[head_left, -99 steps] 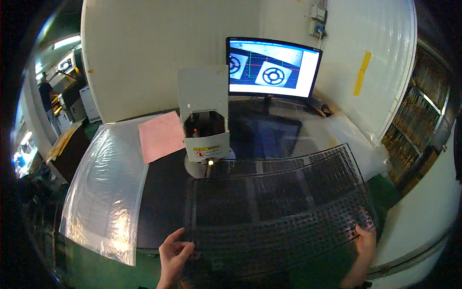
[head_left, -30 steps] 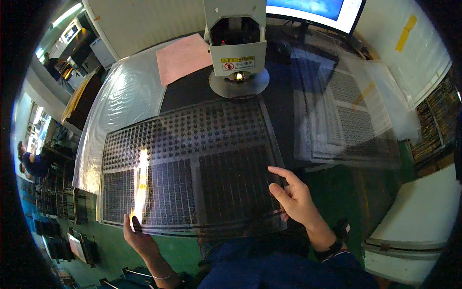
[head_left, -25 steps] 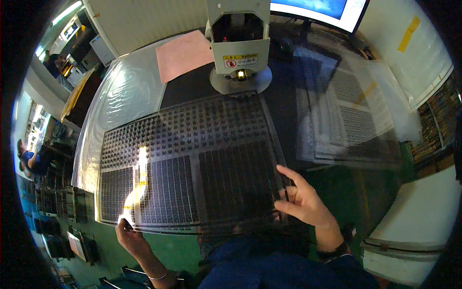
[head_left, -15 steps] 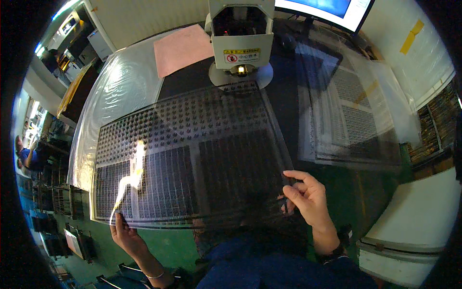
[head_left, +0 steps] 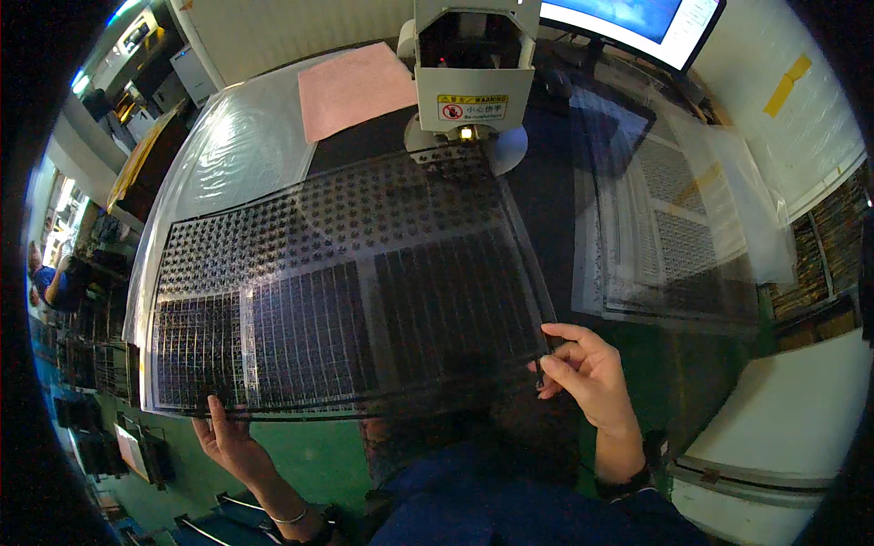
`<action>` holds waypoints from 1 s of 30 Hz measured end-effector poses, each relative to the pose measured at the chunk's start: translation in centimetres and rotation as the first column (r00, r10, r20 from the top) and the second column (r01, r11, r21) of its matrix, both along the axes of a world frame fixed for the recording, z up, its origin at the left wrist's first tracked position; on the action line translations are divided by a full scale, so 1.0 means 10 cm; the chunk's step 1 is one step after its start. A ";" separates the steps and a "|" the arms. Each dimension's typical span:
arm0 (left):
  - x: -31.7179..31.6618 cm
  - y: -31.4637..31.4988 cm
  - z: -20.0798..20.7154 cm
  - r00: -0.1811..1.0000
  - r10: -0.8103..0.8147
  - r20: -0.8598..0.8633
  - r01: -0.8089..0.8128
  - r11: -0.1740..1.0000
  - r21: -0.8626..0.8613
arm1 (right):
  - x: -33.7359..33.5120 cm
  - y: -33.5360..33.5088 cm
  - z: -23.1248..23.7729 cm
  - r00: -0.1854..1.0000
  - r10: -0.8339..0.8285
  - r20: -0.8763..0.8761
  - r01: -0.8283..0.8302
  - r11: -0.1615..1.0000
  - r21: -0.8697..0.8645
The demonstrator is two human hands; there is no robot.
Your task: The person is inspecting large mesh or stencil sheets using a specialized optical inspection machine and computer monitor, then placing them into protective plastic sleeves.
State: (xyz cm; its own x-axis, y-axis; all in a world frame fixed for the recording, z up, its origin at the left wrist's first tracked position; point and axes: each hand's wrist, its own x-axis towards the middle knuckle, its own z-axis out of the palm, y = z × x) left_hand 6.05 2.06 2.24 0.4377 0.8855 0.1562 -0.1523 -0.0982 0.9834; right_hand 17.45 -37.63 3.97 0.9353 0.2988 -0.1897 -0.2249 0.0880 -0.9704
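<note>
A large see-through film sheet (head_left: 319,314) with a dark printed pattern spans the front of the work surface. Rows of small dark shapes fill its far part, and fine line grids cover the near part. My left hand (head_left: 235,448) grips its near edge toward the left corner, the fingers partly behind the film. At the near right corner my right hand (head_left: 590,375) pinches the edge between thumb and fingers. The sheet's far edge reaches the round metal base (head_left: 512,153) under a white machine head (head_left: 475,98), where a small light glows.
More patterned film sheets (head_left: 678,232) lie at the right of the black table. Clear plastic sheeting (head_left: 228,150) and a pink sheet (head_left: 355,89) are at the far left. A monitor (head_left: 637,23) stands at the back right, a white cabinet (head_left: 783,419) at the lower right. Another person (head_left: 66,282) is far left.
The film has shifted left along with my left hand, and the bright glare on it has gone. My right hand keeps its pinch at the right edge. The view has turned slightly.
</note>
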 end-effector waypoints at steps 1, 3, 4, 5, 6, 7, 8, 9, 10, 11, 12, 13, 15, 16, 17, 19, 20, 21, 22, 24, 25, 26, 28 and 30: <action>-0.01 0.03 -0.01 1.000 -0.007 0.006 0.007 1.000 -0.006 | 0.02 0.02 0.02 1.000 -0.013 0.025 0.013 1.000 -0.014; 0.02 -0.01 0.03 1.000 0.017 0.004 -0.017 0.999 -0.031 | 0.04 0.04 0.01 0.999 -0.012 0.030 0.012 1.000 -0.012; 0.05 -0.04 0.05 0.999 0.040 0.002 -0.040 0.998 -0.058 | 0.05 0.05 0.01 0.999 -0.011 0.036 0.011 1.000 -0.013; 0.06 -0.05 0.04 0.999 0.041 0.002 -0.041 0.997 -0.058 | 0.05 0.06 0.01 0.999 -0.010 0.036 0.010 1.000 -0.013; 0.09 -0.06 0.04 0.999 0.034 0.024 -0.033 0.998 -0.045 | 0.06 0.05 0.01 0.999 -0.015 0.034 0.015 1.000 -0.007; 0.10 -0.07 0.02 0.999 0.026 0.045 -0.025 0.999 -0.031 | 0.07 0.05 0.01 0.999 -0.020 0.031 0.020 1.000 0.000; 0.10 -0.06 0.01 0.999 0.026 0.045 -0.024 0.999 -0.032 | 0.07 0.05 0.02 0.999 -0.021 0.031 0.021 1.000 -0.001; 0.08 -0.03 -0.01 0.999 0.008 0.043 -0.007 0.999 -0.043 | 0.07 0.04 0.02 0.999 -0.024 0.041 0.025 1.000 -0.006; 0.08 -0.01 -0.02 0.999 -0.009 0.041 0.011 0.998 -0.055 | 0.07 0.04 0.02 0.998 -0.029 0.051 0.029 1.000 -0.011; 0.08 0.01 -0.03 0.999 -0.009 0.041 0.011 0.998 -0.054 | 0.07 0.04 0.03 0.998 -0.028 0.051 0.029 1.000 -0.010; 0.09 0.03 -0.04 0.999 -0.009 0.036 0.011 0.998 -0.055 | 0.07 0.04 0.04 0.998 -0.032 0.048 0.033 0.999 -0.013; 0.09 0.04 -0.04 1.000 -0.009 0.030 0.011 0.998 -0.056 | 0.08 0.04 0.04 0.998 -0.036 0.045 0.037 0.999 -0.016; 0.14 0.01 -0.02 0.998 -0.016 0.054 0.019 0.998 -0.055 | 0.09 0.05 0.04 0.998 -0.041 0.044 0.042 0.999 -0.011; 0.15 0.00 -0.01 0.997 -0.021 0.077 0.025 0.998 -0.053 | 0.09 0.05 0.04 0.998 -0.045 0.043 0.046 0.999 -0.007; 0.15 0.00 -0.01 0.997 -0.022 0.078 0.026 0.998 -0.052 | 0.10 0.05 0.04 0.998 -0.046 0.043 0.047 0.999 -0.006; 0.14 0.01 -0.02 0.998 -0.027 0.062 0.031 0.998 -0.063 | 0.11 0.05 0.05 0.999 -0.038 0.032 0.038 0.999 0.001; 0.15 0.01 -0.01 0.998 -0.027 0.063 0.031 0.998 -0.063 | 0.11 0.05 0.05 0.999 -0.038 0.033 0.038 0.999 0.002; 0.16 -0.01 -0.01 0.996 -0.028 0.079 0.033 0.997 -0.065 | 0.11 0.05 0.05 0.998 -0.038 0.041 0.038 0.999 0.005; 0.17 -0.01 -0.01 0.995 -0.030 0.095 0.036 0.997 -0.067 | 0.11 0.05 0.05 0.998 -0.037 0.048 0.037 0.999 0.008; 0.16 0.02 -0.05 0.995 -0.031 0.095 0.038 0.997 -0.069 | 0.12 0.05 0.05 0.998 -0.042 0.054 0.042 0.999 0.011; 0.16 0.03 -0.05 0.995 -0.033 0.094 0.040 0.997 -0.072 | 0.12 0.05 0.05 0.997 -0.047 0.060 0.046 0.999 0.013; 0.17 0.01 -0.04 0.995 -0.033 0.095 0.040 0.997 -0.072 | 0.13 0.06 0.05 0.997 -0.047 0.060 0.046 0.999 0.013; 0.24 -0.08 0.02 0.992 0.012 0.127 -0.005 0.998 -0.057 | 0.13 0.06 0.06 0.997 -0.050 0.053 0.049 0.998 0.026; 0.24 -0.05 0.00 0.992 0.019 0.121 -0.011 0.998 -0.060 | 0.13 0.06 0.06 0.997 -0.050 0.051 0.049 0.999 0.024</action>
State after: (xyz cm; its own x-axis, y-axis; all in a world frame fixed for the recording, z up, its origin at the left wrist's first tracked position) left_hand 8.44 1.53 2.23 0.4052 0.9010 0.1552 -0.2703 -0.0441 0.9618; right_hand 18.75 -37.01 4.60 0.9573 0.2558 -0.1343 -0.1692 0.1195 -0.9783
